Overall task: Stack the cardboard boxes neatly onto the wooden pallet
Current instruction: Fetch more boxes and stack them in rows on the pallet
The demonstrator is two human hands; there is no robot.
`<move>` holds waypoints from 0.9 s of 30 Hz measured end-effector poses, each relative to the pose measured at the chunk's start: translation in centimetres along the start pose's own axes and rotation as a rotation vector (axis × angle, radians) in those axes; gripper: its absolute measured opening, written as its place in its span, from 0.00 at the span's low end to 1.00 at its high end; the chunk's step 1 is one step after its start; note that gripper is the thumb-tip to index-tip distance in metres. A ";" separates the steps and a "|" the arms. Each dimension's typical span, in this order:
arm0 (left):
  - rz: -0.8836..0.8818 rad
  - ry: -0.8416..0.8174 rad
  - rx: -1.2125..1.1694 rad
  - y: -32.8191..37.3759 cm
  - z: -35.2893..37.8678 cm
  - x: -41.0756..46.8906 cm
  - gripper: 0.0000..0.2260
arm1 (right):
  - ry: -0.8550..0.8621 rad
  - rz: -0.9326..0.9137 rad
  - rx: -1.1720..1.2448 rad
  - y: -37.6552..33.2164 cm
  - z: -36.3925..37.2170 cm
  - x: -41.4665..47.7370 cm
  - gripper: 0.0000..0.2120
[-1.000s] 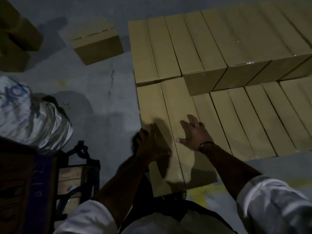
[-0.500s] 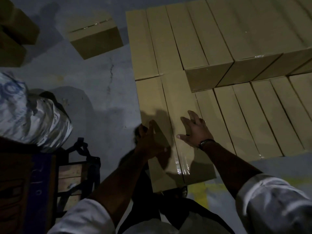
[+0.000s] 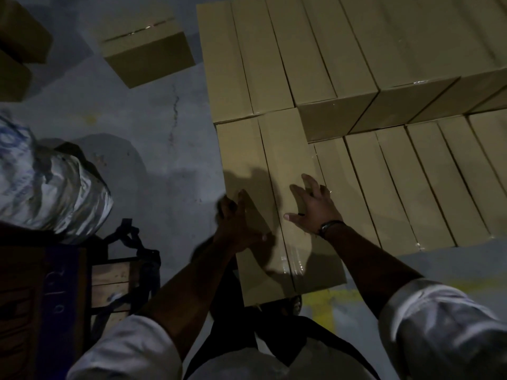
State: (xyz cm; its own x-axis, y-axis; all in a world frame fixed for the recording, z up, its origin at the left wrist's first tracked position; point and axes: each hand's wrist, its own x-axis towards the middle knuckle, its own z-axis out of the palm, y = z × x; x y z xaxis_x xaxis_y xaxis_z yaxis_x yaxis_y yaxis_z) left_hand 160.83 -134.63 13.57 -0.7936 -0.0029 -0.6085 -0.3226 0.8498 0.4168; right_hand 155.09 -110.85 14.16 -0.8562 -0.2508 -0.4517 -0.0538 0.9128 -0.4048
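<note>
1. Right hand [image 3: 312, 207] lies flat on the top of the nearest cardboard box [image 3: 277, 165], fingers spread and straight, gripping nothing; a dark wristband [image 3: 330, 225] circles its wrist.
2. Left hand [image 3: 237, 218] rests on the same top at the left edge, fingers stretched forward, blurred and in shadow.
3. That box sits at the near left corner of the stack. Its far end butts against the box behind, its right side is against the low row of boxes [image 3: 417, 187], and its near end juts toward the person. Clear tape [image 3: 292, 266] glints along its centre seam.
4. Behind the low row, a higher layer of boxes [image 3: 384, 50] stands 1 tier up.
5. Apart on the grey floor [image 3: 153, 160] lie 1 loose box [image 3: 148, 53] and more boxes [image 3: 19, 37] at the far left.
6. Blue printing covers a pale sack [image 3: 49, 187] on the left, too crumpled to read.
7. Pale handwritten marks on a dark panel [image 3: 59, 292] below it are illegible.
8. Yellow paint [image 3: 323, 303] marks the floor by the box's near end.
</note>
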 end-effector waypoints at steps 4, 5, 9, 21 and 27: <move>0.007 -0.009 0.029 0.6 0.1 -1.8 0.64 | -0.041 0.007 -0.023 0.1 -0.1 -1.8 0.40; 0.000 -0.021 0.037 0.7 0.4 -2.3 0.63 | -0.051 0.006 -0.027 0.3 0.0 -2.6 0.40; -0.012 -0.091 0.160 0.6 2.3 -4.7 0.66 | -0.076 -0.009 -0.082 1.3 0.8 -6.4 0.41; 0.034 -0.106 0.232 0.1 7.9 -12.1 0.66 | -0.167 -0.068 -0.208 3.0 4.5 -15.7 0.51; 0.021 -0.109 0.128 -0.5 9.0 -12.6 0.67 | -0.146 0.045 -0.128 3.2 4.5 -15.8 0.61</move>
State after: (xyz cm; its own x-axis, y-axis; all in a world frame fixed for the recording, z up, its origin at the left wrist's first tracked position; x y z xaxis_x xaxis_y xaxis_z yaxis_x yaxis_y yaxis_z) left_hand 175.61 -130.30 14.91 -0.7368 0.0671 -0.6728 -0.2326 0.9091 0.3455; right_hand 170.75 -105.37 16.41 -0.7762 -0.2449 -0.5810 -0.0903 0.9552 -0.2819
